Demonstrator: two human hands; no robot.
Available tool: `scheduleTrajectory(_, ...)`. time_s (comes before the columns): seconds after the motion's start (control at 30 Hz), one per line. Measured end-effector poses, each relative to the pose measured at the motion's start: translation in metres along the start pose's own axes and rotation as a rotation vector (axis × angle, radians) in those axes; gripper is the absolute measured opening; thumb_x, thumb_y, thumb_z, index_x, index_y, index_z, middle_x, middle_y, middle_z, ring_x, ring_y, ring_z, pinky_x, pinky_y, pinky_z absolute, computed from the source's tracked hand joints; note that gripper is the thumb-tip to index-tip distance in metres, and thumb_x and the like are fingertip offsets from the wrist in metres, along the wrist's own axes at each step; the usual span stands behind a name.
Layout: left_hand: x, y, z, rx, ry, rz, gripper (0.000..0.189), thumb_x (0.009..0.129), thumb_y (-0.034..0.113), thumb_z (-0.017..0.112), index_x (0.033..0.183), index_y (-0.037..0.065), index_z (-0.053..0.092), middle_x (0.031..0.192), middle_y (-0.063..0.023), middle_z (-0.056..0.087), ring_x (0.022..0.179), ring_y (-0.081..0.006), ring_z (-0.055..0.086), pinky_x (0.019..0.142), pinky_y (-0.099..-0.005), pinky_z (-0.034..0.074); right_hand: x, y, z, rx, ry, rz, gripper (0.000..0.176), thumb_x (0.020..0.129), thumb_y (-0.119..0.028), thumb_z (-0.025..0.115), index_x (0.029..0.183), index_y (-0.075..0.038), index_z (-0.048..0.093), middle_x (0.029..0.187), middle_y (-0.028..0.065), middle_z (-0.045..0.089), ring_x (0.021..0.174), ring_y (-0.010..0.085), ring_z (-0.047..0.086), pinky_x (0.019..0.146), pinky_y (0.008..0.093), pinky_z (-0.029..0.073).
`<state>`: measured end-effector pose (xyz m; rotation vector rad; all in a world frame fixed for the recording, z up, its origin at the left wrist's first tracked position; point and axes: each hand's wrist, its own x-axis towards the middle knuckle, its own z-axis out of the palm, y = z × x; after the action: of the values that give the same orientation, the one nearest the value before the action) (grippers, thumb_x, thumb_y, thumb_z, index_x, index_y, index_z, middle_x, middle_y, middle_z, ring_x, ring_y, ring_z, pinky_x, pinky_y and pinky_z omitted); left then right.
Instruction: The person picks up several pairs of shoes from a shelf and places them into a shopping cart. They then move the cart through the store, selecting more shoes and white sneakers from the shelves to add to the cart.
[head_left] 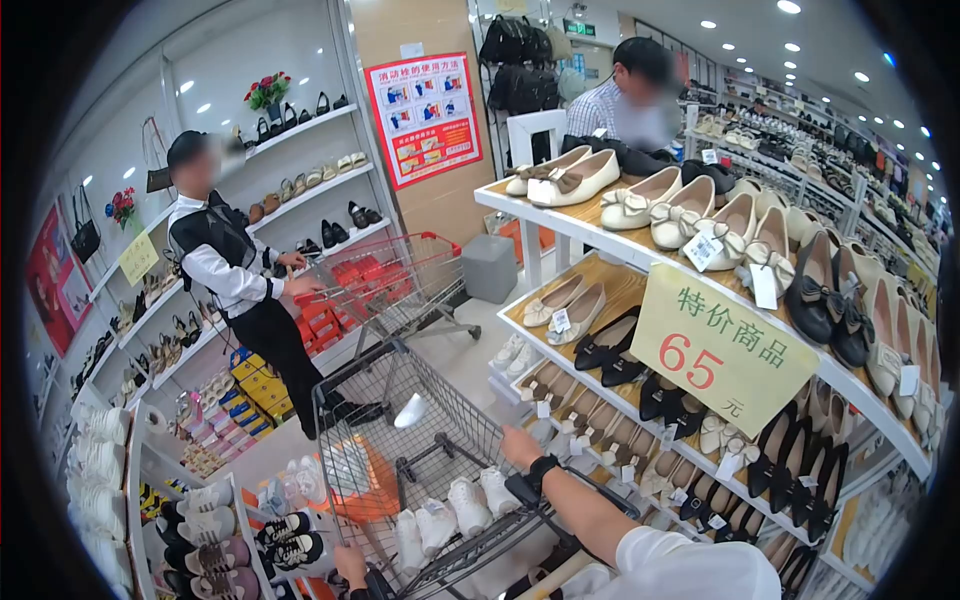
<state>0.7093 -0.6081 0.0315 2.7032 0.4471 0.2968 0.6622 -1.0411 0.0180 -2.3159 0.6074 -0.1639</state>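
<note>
In front of me is a grey wire shopping cart (pixel 345 395). My right hand (pixel 521 449), with a dark watch on the wrist, is closed on the cart's right side rim. Low at the opposite side of the cart, my left hand (pixel 350 563) is closed at the edge, partly cut off by the frame's lower part. Several white sneakers (pixel 470 505) stand in a row at the cart's near end. A small white object (pixel 409 411) shows farther forward, within the basket's outline.
A person in a dark vest (pixel 215 250) stands ahead left with another cart (pixel 400 285). Someone in a checked shirt (pixel 600 110) is behind the shoe display (pixel 510 195) on my right, which bears a price sign (pixel 722 350). Sneaker racks (pixel 208 545) flank the left. A grey stool (pixel 490 268) stands ahead.
</note>
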Motion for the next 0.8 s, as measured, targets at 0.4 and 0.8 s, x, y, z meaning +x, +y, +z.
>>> scheduleTrajectory(0.4,0.068,-0.060,0.064,-0.420,-0.538,-0.206,0.028,0.078,0.024,0.056,0.077,-0.005,0.059,0.062,-0.0144,0.060,0.065,-0.0347,0.060,0.064,-0.0403,0.046,0.043,0.031,0.004,0.607,-0.428,0.198,0.032,0.077,-0.032,0.056,0.083,-0.001,0.063,0.068,0.0120,0.059,0.052,0.0215,0.057,0.051,0.0331,0.043)
scheduleTrajectory(0.8,0.048,-0.001,0.028,-0.787,-0.532,-0.202,0.021,0.081,0.010,0.055,0.096,-0.003,0.049,0.073,-0.0135,0.058,0.055,-0.0219,0.059,0.044,-0.0344,0.052,0.079,0.030,0.007,0.093,-0.365,0.052,0.042,0.075,-0.041,0.057,0.088,-0.003,0.066,0.083,0.0161,0.064,0.070,0.0269,0.059,0.064,0.0360,0.045)
